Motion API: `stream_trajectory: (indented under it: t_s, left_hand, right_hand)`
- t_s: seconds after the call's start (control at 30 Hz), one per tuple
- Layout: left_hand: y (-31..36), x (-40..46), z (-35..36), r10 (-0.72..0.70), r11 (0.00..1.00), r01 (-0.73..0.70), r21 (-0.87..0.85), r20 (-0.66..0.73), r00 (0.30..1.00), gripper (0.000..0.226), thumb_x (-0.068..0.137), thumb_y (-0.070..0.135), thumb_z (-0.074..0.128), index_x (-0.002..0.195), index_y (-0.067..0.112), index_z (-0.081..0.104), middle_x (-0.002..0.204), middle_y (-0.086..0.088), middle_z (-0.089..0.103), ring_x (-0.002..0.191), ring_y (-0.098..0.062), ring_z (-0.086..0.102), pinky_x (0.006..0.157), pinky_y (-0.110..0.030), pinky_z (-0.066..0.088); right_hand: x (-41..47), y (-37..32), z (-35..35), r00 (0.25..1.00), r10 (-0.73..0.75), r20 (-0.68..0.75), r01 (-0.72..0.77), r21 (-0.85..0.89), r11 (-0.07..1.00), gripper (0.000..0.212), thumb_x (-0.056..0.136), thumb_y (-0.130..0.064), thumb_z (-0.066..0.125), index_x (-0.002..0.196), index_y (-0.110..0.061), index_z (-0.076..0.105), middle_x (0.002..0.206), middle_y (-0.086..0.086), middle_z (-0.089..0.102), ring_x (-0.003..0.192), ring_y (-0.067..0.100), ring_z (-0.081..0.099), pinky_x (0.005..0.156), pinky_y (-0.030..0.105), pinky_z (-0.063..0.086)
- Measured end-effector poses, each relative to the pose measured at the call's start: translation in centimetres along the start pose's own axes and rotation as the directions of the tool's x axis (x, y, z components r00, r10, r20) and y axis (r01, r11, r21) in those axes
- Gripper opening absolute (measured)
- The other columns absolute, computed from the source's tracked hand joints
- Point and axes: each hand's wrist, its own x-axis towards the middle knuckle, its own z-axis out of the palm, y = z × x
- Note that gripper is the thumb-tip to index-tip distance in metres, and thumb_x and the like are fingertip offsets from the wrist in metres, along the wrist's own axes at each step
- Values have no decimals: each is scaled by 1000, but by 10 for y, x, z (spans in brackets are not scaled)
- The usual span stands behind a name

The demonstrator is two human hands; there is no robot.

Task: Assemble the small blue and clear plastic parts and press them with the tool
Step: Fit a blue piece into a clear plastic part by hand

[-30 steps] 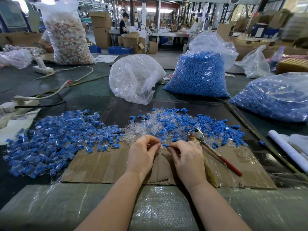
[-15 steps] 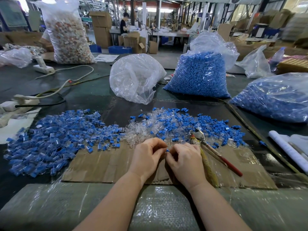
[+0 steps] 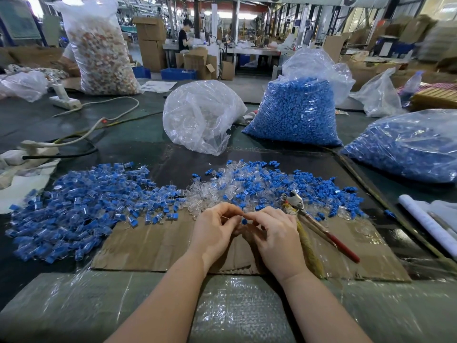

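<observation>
Just below the middle of the frame the left hand (image 3: 214,230) and right hand (image 3: 274,237) meet over the cardboard (image 3: 158,246), fingertips curled toward each other. A small blue part (image 3: 244,221) sits in the gap between them, touching the right hand's fingers and just under the two hands' pinched tips; only its rounded end shows, so its long axis and which way it points cannot be told. A thin pale sliver shows between the left thumb and forefinger, apparently a clear part, too faint to be sure. Both hands have their fingers bent in a tight pinch; exactly which finger holds which piece is hidden by the knuckles. The tool (image 3: 314,222), pliers with red handles, lies just right of the right hand, its metal head toward the upper left and its handles running to the lower right. Above the hands lies a mixed heap (image 3: 259,184) of loose clear and blue pieces; left of centre a pile (image 3: 81,206) of blue-and-clear pieces spreads across the table. Further up stand a crumpled clear bag (image 3: 200,115) and a blue-filled bag (image 3: 294,112); another blue-filled bag at the right edge is cut off.
</observation>
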Motion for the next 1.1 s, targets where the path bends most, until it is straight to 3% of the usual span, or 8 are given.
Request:
stream_trajectory:
  t_s: [0.1, 0.33, 0.47, 0.6, 0.73, 1.0, 1.1]
  left_hand:
    - [1, 0, 0, -12, 1000, 12, -18, 9, 1000, 27, 86, -5, 58, 76, 19, 63, 67, -2, 64, 56, 0, 61, 57, -12, 48]
    - [3, -2, -1, -3, 1000, 3, 10, 1, 1000, 23, 86, -4, 59, 78, 17, 64, 70, -1, 64, 57, 1, 61, 57, -11, 48]
    - [3, -2, -2, 26, 997, -25, 76, -15, 1000, 23, 83, 1, 64, 78, 23, 64, 76, -1, 67, 71, -13, 65, 69, -22, 55]
    - [2, -2, -3, 27, 995, -25, 98, -13, 1000, 21, 81, 2, 67, 78, 23, 64, 77, 1, 67, 74, -17, 65, 75, -30, 56]
    - [1, -2, -3, 17, 998, -16, 60, -5, 1000, 21, 81, 1, 67, 79, 22, 65, 76, -1, 69, 73, -18, 67, 75, -32, 57]
    - [3, -1, -4, 28, 998, -29, 64, 4, 1000, 21, 80, 1, 68, 77, 22, 66, 73, 2, 68, 65, -6, 63, 66, -17, 52]
    - [2, -1, -4, 31, 996, -31, 80, 4, 1000, 16, 80, 2, 69, 79, 19, 66, 76, -2, 68, 65, -7, 61, 66, -17, 51]
  right_hand:
    - [1, 0, 0, 1000, 6, 4, -6, 8, 1000, 11, 77, -26, 75, 87, -23, 72, 81, -5, 63, 81, 21, 60, 72, 30, 25]
    - [0, -1, 0, 999, 21, -24, -22, -33, 999, 10, 79, -24, 70, 75, -18, 64, 77, -5, 61, 76, 20, 58, 72, 30, 29]
    - [-1, -2, 0, 1000, 9, 1, -9, -62, 998, 13, 79, -23, 73, 73, -18, 63, 75, -4, 60, 75, 19, 57, 73, 30, 33]
    - [-1, -3, -2, 1000, 16, 10, -16, -40, 999, 10, 79, -22, 73, 78, -16, 64, 78, -4, 61, 78, 20, 58, 72, 33, 37]
    - [-1, -4, -3, 1000, -1, 16, 1, 8, 1000, 15, 80, -20, 73, 95, -17, 70, 85, -3, 64, 83, 21, 60, 76, 39, 45]
    - [0, -5, -4, 1000, -27, 10, 27, 34, 999, 16, 80, -27, 72, 94, -17, 72, 82, -1, 63, 80, 22, 60, 73, 42, 46]
    - [1, -5, -4, 999, -40, 1, 40, 36, 999, 17, 79, -26, 73, 91, -16, 72, 80, 0, 64, 77, 24, 60, 69, 43, 48]
